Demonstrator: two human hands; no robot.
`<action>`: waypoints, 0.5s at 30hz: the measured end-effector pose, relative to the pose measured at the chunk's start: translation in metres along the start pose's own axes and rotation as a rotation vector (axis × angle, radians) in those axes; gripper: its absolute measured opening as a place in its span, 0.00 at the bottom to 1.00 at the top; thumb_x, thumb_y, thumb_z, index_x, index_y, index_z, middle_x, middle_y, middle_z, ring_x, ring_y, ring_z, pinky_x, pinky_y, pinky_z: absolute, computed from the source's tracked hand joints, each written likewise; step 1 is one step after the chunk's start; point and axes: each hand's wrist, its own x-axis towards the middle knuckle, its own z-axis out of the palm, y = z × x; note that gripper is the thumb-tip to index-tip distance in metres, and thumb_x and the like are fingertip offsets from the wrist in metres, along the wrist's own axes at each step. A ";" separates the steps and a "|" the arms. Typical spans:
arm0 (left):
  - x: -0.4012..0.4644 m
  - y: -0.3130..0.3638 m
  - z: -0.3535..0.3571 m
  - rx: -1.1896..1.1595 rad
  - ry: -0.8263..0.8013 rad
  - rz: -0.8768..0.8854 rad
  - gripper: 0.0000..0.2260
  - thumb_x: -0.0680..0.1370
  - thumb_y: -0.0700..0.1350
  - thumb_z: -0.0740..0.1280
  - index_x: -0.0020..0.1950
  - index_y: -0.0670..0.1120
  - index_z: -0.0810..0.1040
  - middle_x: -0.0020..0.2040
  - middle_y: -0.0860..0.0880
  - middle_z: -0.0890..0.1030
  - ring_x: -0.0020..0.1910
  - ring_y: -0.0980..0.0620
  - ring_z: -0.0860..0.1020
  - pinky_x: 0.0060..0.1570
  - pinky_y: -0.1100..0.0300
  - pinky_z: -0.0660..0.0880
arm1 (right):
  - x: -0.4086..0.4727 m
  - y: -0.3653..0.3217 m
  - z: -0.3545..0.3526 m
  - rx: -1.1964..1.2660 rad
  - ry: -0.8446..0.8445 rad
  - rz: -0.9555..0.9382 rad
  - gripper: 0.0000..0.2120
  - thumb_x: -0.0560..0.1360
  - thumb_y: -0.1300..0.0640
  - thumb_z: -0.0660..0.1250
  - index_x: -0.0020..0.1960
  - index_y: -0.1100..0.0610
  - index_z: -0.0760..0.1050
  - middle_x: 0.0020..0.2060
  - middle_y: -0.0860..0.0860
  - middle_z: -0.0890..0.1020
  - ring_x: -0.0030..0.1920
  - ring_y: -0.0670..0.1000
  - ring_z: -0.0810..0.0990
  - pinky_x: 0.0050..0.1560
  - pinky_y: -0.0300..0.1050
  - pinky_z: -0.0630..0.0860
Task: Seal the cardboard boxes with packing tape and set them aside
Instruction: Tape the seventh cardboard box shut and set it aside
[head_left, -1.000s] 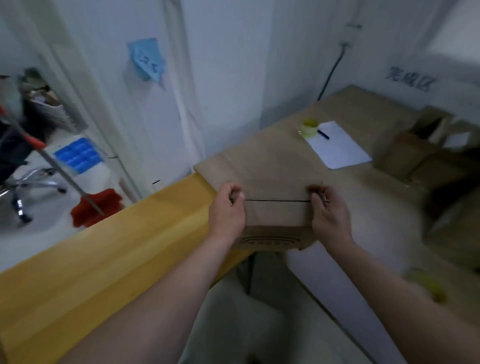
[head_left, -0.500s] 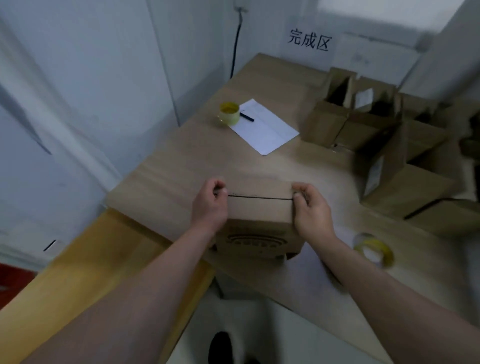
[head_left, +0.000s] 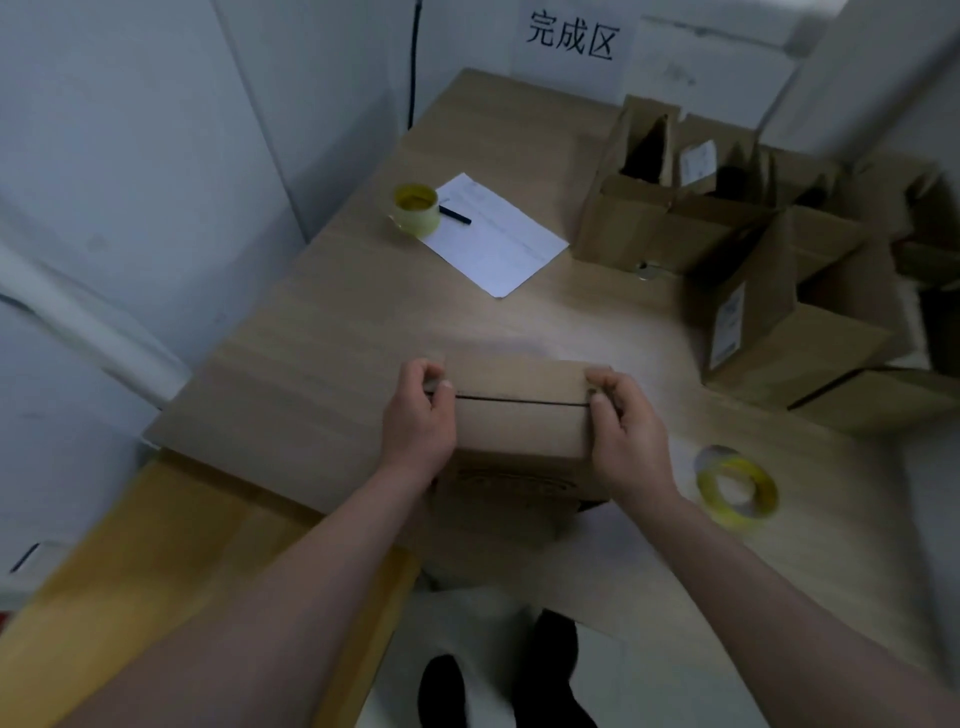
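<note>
Since 0.5 s ago the view has swung right and down: table (head_left: 363, 332) sits more centred, tape roll (head_left: 736, 487) at lower right is now fully in frame, and both hands keep the same hold on the box.

Cardboard box (head_left: 519, 415) is mid-frame, at the table's near edge; whether it's fully set down I cannot tell. The 2 top flaps are closed, with the seam a dark line running left-right between the hands, and no tape visible on it.

Handling, my read: small corrugated carton, stiff at edges and corners, flaps springy, surface dry and grippy. Likely light, since fingertips alone manage it. Hold at the 2 short ends, near the seam, so the flaps stay flush.

Left hand (head_left: 418, 415): fingers curled over the left top edge, thumb on the seam end, gripping the box. Right hand (head_left: 626, 426): mirrored on the right end, fingers curled, thumb at the seam. Forearms come up from bottom of frame, converging, wrists roughly straight.

2nd roll (head_left: 414, 209) sits upper centre beside a paper sheet (head_left: 498, 239); open boxes (head_left: 753, 270) are stacked at right.
</note>
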 end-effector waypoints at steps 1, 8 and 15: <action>0.007 0.000 0.001 -0.004 0.023 -0.025 0.06 0.81 0.44 0.63 0.57 0.46 0.73 0.49 0.51 0.76 0.47 0.51 0.74 0.45 0.62 0.66 | 0.005 -0.002 0.001 -0.004 -0.014 0.010 0.12 0.82 0.57 0.60 0.63 0.51 0.75 0.56 0.45 0.79 0.57 0.48 0.76 0.54 0.41 0.71; 0.027 -0.015 -0.013 -0.150 0.028 -0.086 0.03 0.78 0.45 0.68 0.49 0.51 0.75 0.46 0.53 0.77 0.49 0.52 0.75 0.51 0.56 0.73 | 0.012 -0.011 0.001 0.396 -0.024 0.290 0.17 0.81 0.44 0.59 0.66 0.49 0.72 0.57 0.46 0.78 0.59 0.51 0.77 0.58 0.50 0.75; 0.013 0.001 0.005 -0.062 0.031 -0.014 0.03 0.79 0.43 0.67 0.51 0.49 0.74 0.45 0.55 0.77 0.45 0.55 0.74 0.42 0.68 0.70 | 0.021 0.018 -0.007 0.713 -0.393 0.878 0.26 0.74 0.32 0.59 0.46 0.51 0.84 0.45 0.53 0.86 0.44 0.55 0.85 0.42 0.45 0.78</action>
